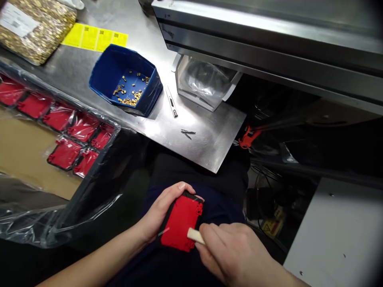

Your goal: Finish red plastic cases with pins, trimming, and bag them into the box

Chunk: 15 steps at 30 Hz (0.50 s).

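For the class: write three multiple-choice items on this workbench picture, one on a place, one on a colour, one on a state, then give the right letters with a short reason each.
1. Where does the blue bin stand?
A. on the metal worktop
B. on the person's lap
C. inside the plastic-lined crate

2. What colour is the part held in the left hand?
A. yellow
B. red
C. green

3. How does the right hand stand?
A. open and flat on the worktop
B. closed in a grip on a pale stick
C. reaching into the bin

Answers:
1 A, the bin sits on the metal worktop, with small brass pieces in it.
2 B, the red part shows plainly between the fingers.
3 B, the pale stick juts from the closed fingers, its tip at the part's edge.
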### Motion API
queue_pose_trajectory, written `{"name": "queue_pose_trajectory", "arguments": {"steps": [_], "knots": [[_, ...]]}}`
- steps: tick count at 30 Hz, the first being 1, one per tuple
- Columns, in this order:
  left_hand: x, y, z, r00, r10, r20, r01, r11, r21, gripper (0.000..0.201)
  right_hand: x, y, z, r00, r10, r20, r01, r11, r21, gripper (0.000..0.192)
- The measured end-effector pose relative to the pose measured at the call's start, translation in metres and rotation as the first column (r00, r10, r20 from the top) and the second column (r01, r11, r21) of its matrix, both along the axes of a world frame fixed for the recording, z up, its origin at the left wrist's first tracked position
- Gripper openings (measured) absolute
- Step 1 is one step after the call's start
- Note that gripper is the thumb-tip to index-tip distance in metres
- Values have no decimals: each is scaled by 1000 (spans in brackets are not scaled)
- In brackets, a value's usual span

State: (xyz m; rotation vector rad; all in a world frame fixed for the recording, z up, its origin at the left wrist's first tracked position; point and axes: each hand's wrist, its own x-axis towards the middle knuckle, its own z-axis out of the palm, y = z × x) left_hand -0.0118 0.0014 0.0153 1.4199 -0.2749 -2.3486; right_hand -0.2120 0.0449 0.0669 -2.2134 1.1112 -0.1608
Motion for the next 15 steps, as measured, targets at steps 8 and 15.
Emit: {"name": "queue_pose_trajectory", "arguments": {"steps": [8, 15], "knots": [[-2, 5, -8, 997, -72, 34, 71, 997, 26, 44, 6, 3, -7, 1000, 0, -27, -2, 999, -52, 21], [-4, 6, -12, 994, -105, 34, 106, 994, -8, 43, 0, -1, -5, 996, 72, -49, -65, 989, 133, 21]]}}
